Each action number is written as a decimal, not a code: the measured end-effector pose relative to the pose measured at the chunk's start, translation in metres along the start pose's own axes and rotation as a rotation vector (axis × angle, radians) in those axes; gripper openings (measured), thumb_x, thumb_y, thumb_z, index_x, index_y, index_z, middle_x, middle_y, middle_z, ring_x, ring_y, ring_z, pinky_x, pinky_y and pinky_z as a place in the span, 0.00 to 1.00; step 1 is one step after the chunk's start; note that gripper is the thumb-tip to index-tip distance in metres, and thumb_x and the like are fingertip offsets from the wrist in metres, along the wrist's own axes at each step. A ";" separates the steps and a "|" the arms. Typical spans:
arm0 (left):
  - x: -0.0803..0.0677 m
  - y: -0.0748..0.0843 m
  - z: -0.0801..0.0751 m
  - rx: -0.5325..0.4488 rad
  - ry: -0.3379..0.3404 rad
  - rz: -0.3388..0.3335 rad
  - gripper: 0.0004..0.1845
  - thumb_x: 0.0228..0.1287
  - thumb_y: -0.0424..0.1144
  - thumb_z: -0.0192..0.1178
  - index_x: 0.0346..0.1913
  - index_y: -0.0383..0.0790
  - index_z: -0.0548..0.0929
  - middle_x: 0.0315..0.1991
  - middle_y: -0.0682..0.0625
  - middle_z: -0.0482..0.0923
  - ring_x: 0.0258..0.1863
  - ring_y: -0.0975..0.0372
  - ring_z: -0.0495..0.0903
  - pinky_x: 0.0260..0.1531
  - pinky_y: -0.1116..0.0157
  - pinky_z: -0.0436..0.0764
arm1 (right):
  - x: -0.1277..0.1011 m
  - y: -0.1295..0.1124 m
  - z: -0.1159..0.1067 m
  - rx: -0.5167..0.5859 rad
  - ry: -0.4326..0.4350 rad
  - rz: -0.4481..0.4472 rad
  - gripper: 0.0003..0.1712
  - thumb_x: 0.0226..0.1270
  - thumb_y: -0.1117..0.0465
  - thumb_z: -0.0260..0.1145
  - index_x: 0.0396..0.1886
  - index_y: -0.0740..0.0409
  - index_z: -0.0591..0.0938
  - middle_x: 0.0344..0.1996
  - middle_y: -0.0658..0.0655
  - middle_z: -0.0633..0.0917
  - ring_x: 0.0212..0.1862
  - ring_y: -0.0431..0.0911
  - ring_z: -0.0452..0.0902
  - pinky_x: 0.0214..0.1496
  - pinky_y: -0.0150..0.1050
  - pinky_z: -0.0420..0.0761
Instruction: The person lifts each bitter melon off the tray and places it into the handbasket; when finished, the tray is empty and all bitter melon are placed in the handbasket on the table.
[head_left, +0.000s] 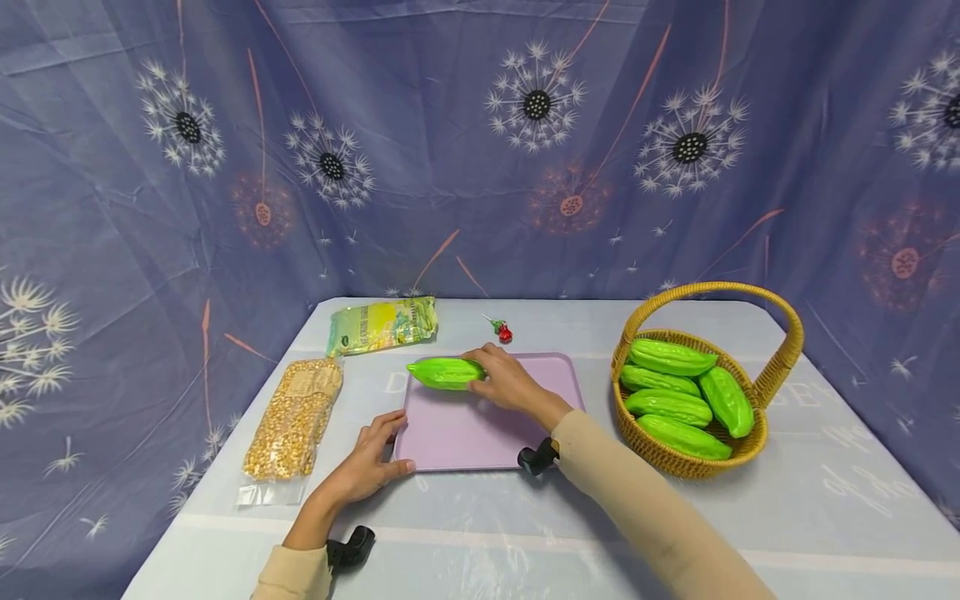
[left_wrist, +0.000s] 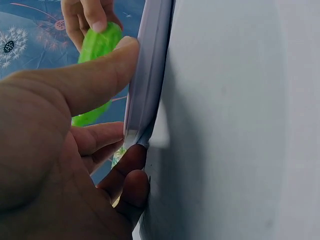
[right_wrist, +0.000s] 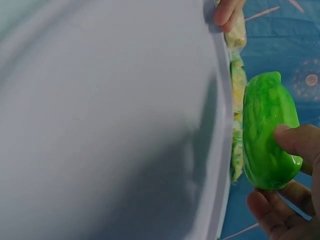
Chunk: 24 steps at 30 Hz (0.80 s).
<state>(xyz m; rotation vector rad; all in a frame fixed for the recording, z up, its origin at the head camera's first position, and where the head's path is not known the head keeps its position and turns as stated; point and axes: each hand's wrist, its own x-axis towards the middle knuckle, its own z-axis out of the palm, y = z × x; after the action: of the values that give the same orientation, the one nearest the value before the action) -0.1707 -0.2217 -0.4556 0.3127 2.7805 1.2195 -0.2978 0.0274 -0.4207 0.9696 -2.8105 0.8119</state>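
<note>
My right hand (head_left: pixel 506 379) grips a bright green bitter gourd (head_left: pixel 442 373) near its right end, thumb on one side as the right wrist view shows. The gourd (right_wrist: pixel 270 130) is held over the far left part of a light purple tray (head_left: pixel 480 433). At the tray's near left corner, my left hand (head_left: pixel 371 462) holds the rim, with the thumb along the front edge and the fingers at the left side. In the left wrist view, the thumb and fingertips meet the tray's rim (left_wrist: pixel 147 65).
Right of the tray stands a wicker basket (head_left: pixel 693 471) with a tall handle, holding several green gourds (head_left: pixel 667 408). A clear bag of yellow kernels (head_left: pixel 292 421) lies at left, a green-yellow packet (head_left: pixel 382 325) behind it. A small red-and-green item (head_left: pixel 502 331) lies beyond the tray.
</note>
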 end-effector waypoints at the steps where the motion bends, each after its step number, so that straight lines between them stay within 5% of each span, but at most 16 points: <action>1: 0.000 0.000 0.000 0.002 0.001 0.000 0.39 0.56 0.41 0.67 0.68 0.34 0.62 0.71 0.45 0.56 0.63 0.49 0.61 0.59 0.49 0.66 | -0.003 -0.001 -0.003 0.007 0.009 -0.004 0.29 0.60 0.56 0.67 0.62 0.51 0.74 0.50 0.56 0.77 0.51 0.48 0.74 0.55 0.46 0.74; 16: 0.000 -0.002 -0.002 0.012 -0.001 0.016 0.39 0.56 0.41 0.67 0.68 0.32 0.63 0.71 0.44 0.56 0.63 0.49 0.61 0.58 0.51 0.66 | -0.046 0.002 -0.030 0.103 0.144 -0.064 0.28 0.58 0.58 0.68 0.60 0.53 0.76 0.49 0.54 0.77 0.43 0.43 0.76 0.45 0.36 0.77; 24: 0.001 -0.001 0.000 0.010 -0.007 -0.001 0.39 0.56 0.42 0.67 0.68 0.33 0.62 0.71 0.45 0.55 0.63 0.49 0.60 0.59 0.50 0.65 | -0.071 0.006 -0.042 0.137 0.199 -0.113 0.28 0.57 0.59 0.69 0.60 0.55 0.76 0.51 0.54 0.78 0.43 0.44 0.77 0.45 0.41 0.80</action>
<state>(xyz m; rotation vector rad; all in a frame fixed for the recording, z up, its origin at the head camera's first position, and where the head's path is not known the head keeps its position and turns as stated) -0.1718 -0.2226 -0.4563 0.3156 2.7815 1.2020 -0.2491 0.0914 -0.4030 0.9939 -2.5364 1.0342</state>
